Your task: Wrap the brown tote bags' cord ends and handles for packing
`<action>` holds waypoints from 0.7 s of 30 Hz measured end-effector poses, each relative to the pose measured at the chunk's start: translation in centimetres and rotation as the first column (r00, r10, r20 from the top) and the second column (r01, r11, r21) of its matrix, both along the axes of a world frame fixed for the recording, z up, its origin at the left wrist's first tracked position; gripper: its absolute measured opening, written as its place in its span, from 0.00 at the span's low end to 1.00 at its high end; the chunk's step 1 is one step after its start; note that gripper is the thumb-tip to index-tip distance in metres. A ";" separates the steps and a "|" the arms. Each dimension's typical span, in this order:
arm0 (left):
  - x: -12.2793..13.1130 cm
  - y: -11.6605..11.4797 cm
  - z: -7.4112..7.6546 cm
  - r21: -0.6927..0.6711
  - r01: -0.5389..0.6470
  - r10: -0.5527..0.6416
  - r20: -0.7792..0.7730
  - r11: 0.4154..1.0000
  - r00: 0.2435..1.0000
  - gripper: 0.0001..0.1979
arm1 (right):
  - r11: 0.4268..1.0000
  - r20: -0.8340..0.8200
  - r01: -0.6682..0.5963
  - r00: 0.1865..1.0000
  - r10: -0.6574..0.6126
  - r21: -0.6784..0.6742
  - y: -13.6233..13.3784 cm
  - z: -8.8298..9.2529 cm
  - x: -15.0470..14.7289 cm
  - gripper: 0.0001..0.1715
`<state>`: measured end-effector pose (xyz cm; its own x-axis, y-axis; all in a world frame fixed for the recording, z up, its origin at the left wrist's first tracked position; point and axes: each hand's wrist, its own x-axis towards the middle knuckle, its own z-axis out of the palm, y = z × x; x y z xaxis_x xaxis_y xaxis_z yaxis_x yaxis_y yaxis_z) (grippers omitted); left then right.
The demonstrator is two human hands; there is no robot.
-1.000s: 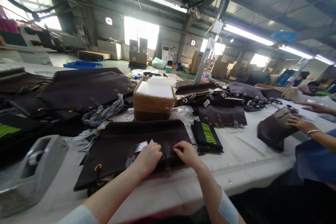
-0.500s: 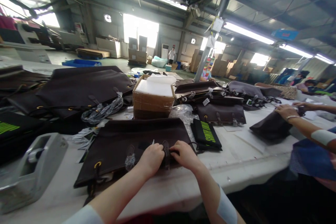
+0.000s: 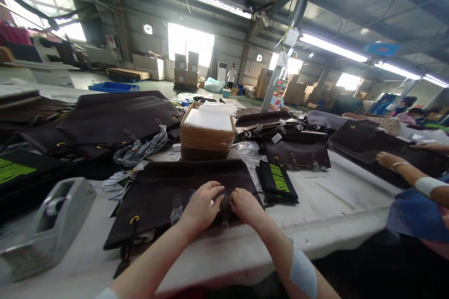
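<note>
A dark brown leather bag (image 3: 157, 182) lies flat before me, with brass eyelets and a black cord at its left corner. Both hands work at its right-hand strap (image 3: 225, 212). My left hand (image 3: 202, 204) is bent over the strap's left side, thumb and fingers closed on it; a small white bit shows between them. From the other side, my right hand (image 3: 245, 204) pinches the strap's edge with curled fingers. The fingertips partly hide the strap. To the left, a second strap (image 3: 176, 205) has clear plastic wrap around its end.
A grey tape dispenser (image 3: 52, 224) stands at left. Behind the bag is a carton of white sheets (image 3: 206, 135). A folded black pouch with green lettering (image 3: 278, 182) lies at right. More brown bags (image 3: 115, 117) line the table. A co-worker's hand (image 3: 387, 161) touches another bag at right.
My left hand has shifted slightly up, its fingers straighter over the strap. My right hand stays close to the strap. The co-worker's bag at right now lies spread out farther back.
</note>
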<state>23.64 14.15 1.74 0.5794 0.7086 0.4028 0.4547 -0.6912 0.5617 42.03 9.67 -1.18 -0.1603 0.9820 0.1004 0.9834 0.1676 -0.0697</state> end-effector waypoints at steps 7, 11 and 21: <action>-2.9 3.0 -0.8 -0.278 -0.203 0.229 0.065 0.939 0.971 0.17 | 0.994 -0.197 0.112 0.974 -0.110 0.000 -0.6 -0.6 1.4 0.07; -2.9 2.2 -1.6 -0.163 -0.092 0.079 -0.084 0.982 0.993 0.13 | 0.992 -0.178 0.126 0.976 -0.127 -0.018 -0.7 -0.8 1.3 0.07; -3.2 3.2 -3.0 -0.115 -0.210 0.166 -0.308 0.971 0.937 0.17 | 0.964 -0.108 0.233 0.963 -0.246 -0.125 -2.1 0.3 0.9 0.09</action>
